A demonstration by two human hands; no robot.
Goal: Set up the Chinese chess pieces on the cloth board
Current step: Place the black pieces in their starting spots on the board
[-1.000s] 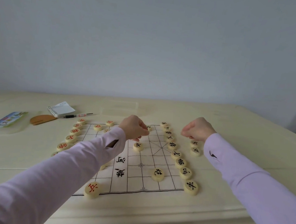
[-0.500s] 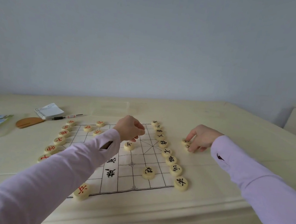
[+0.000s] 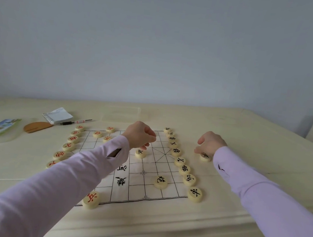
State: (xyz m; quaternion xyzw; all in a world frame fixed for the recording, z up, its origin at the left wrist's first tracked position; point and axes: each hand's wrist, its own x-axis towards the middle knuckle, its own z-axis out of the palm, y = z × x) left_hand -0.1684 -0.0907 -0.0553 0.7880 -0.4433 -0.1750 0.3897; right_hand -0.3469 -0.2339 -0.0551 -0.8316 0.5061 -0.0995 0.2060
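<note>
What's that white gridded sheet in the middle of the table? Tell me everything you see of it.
The cloth board is a white sheet lying flat on the cream table, printed with a black grid, crossed diagonals and large black characters. Round pale pieces sit on it and along its side edges. The left hand is above it; the sleeve hides part.

Cream tabletop (image 3: 247, 131), cloth board (image 3: 141, 182) at centre, spiral notepad (image 3: 58, 115), pen (image 3: 78, 122), brown half-disc (image 3: 37, 127), colourful booklet (image 3: 0, 127) far left, loose piece (image 3: 205, 156) right of board
</note>
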